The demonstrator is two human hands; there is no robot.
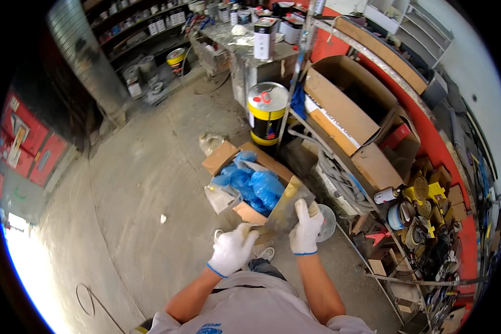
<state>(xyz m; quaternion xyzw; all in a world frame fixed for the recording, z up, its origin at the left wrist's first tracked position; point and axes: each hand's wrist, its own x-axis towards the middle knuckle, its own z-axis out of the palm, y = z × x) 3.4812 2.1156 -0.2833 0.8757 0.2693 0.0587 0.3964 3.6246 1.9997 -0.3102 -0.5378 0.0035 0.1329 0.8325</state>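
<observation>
My right hand point(305, 229), in a white glove with a blue cuff, grips a flat, smeared, greyish-tan plate point(287, 209) by its right side, thumb on top. Across from it, my gloved left hand point(231, 251) is closed near the plate's lower left edge. A small yellowish-brown edge shows at its fingertips; what it belongs to is too blurred to tell. Beyond the plate, an open cardboard box point(221, 156) on the floor holds crumpled blue plastic bags point(249, 181). A clear round container point(327, 224) sits just right of my right hand, partly hidden by it.
A yellow-and-black drum point(268, 114) stands past the box. Along the right runs a metal rack point(350, 167) with large cardboard cartons point(339, 106) and cluttered tools. A workbench point(228, 40) with cans is at the back. A thin hose point(89, 295) lies on the concrete floor at left.
</observation>
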